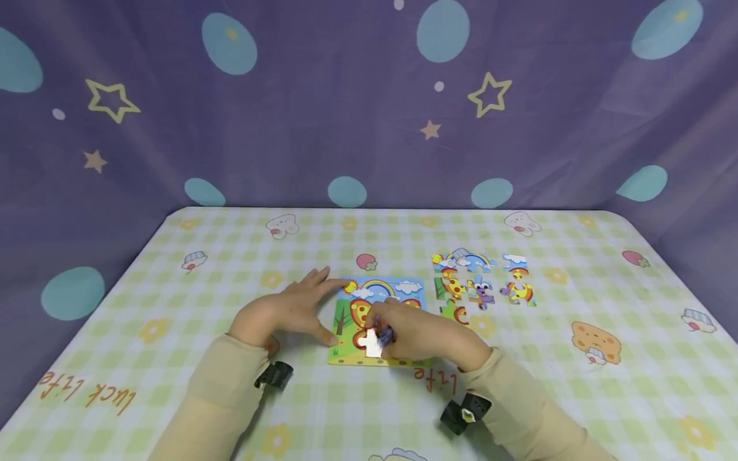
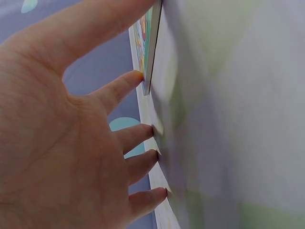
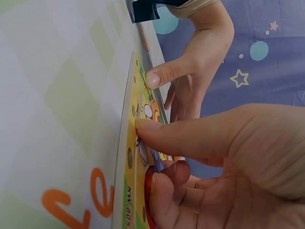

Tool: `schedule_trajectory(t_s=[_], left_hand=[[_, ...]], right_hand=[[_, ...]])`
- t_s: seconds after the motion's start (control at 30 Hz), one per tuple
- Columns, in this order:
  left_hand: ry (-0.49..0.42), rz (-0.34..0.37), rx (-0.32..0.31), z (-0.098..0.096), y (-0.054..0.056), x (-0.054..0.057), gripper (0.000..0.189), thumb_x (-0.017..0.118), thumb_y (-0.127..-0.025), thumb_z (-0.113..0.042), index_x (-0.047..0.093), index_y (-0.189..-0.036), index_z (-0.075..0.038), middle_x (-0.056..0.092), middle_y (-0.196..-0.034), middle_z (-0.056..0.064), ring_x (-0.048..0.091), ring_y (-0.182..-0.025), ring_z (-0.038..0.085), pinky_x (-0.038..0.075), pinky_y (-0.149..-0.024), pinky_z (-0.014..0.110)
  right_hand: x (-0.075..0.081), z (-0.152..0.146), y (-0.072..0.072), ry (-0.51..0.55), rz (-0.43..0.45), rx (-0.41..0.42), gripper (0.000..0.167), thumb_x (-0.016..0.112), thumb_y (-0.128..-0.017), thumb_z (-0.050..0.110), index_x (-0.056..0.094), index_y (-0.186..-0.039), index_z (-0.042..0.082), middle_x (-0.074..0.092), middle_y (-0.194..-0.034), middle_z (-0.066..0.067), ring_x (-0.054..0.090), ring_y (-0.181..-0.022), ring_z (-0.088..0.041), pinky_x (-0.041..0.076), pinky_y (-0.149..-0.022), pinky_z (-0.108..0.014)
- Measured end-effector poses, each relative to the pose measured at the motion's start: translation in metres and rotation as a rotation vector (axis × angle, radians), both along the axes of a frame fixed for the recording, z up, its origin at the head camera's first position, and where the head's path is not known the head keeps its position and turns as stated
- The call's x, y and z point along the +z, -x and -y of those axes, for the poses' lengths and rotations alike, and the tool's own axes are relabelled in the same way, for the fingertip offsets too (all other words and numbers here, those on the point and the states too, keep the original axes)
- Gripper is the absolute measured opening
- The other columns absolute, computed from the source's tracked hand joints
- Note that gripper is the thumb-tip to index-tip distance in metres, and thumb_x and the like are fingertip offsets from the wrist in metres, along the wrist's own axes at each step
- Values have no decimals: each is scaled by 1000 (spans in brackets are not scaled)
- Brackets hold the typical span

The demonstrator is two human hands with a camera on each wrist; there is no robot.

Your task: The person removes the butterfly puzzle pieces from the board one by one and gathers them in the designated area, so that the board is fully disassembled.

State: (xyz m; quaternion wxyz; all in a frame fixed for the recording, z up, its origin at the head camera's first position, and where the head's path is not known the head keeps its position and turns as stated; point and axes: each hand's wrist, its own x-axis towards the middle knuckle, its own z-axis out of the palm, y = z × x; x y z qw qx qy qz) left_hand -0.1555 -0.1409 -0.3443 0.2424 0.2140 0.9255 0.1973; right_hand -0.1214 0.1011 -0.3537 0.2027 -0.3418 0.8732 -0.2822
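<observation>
A colourful jigsaw board with a rainbow, clouds and a tree lies flat on the table. My left hand spreads its fingers along its left side; thumb and index finger touch the edge, and in the left wrist view the other fingertips rest on the cloth. Over the board's lower middle, my right hand has curled fingers, pinching a purplish puzzle piece mostly hidden by them. Beside it shows a bright white piece-shaped patch; glare or bare backing, I cannot tell. The right thumb presses near the board's bottom border.
Right of the board lie several loose puzzle pieces, some close together, others spaced apart. A checked tablecloth with printed flowers and strawberries covers the table. Behind stands a purple curtain. Each wrist carries a small black camera.
</observation>
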Motion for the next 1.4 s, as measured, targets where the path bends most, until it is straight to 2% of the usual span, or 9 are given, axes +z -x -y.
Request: schedule_trajectory(t_s=[0.13, 0.43, 0.63, 0.83, 1.03, 1.27, 1.4], left_hand=[[8, 6, 8, 0, -1, 0, 102, 87, -73, -36, 30, -156, -20, 5, -164, 22, 1, -149, 41, 7, -118, 63], [23, 6, 9, -2, -3, 2, 101, 87, -74, -35, 30, -156, -19, 5, -164, 21, 0, -149, 41, 9, -117, 64], [29, 8, 17, -2, -3, 2, 101, 87, -74, -35, 30, -156, -19, 5, -164, 20, 1, -150, 40, 11, -116, 65], [33, 1, 13, -3, -2, 1, 101, 87, -74, -36, 30, -156, -20, 5, -164, 20, 1, -150, 40, 11, -117, 64], [38, -10, 9, -3, -2, 1, 102, 87, -74, -36, 29, -157, -20, 5, -164, 20, 2, -150, 40, 11, -117, 64], [28, -6, 17, -2, -4, 2, 101, 87, -74, -34, 30, -156, -20, 6, -164, 19, 3, -150, 41, 14, -115, 67], [29, -1, 26, -3, -4, 2, 101, 87, -74, -33, 30, -156, -21, 6, -164, 18, 2, -150, 40, 13, -115, 66]], right_hand=[[-2, -2, 0, 37, 5, 2, 35, 75, -81, -3, 56, -108, 8, 52, -94, -3, 47, -86, -16, 45, -74, -29], [1, 0, -1, 23, -6, -18, 33, 77, -78, -3, 58, -103, 7, 49, -91, -2, 45, -85, -17, 42, -75, -30], [1, -6, 5, 39, 49, 21, 17, 71, -89, 3, 58, -99, 9, 47, -87, -2, 43, -81, -16, 38, -70, -28], [5, -10, 8, 69, 63, 56, 4, 63, -96, 6, 60, -97, 9, 49, -85, 0, 44, -75, -12, 40, -66, -26], [9, -12, 11, 84, 134, 53, 5, 60, -99, 7, 62, -102, 10, 57, -83, 3, 49, -70, -9, 44, -63, -24], [15, -20, 15, 93, 121, 56, 12, 59, -100, 12, 63, -111, 9, 63, -94, 3, 53, -75, -10, 47, -66, -26], [21, -27, 16, 101, 120, 37, 14, 60, -100, 13, 64, -113, 9, 63, -93, 3, 52, -73, -10, 46, -65, -25]])
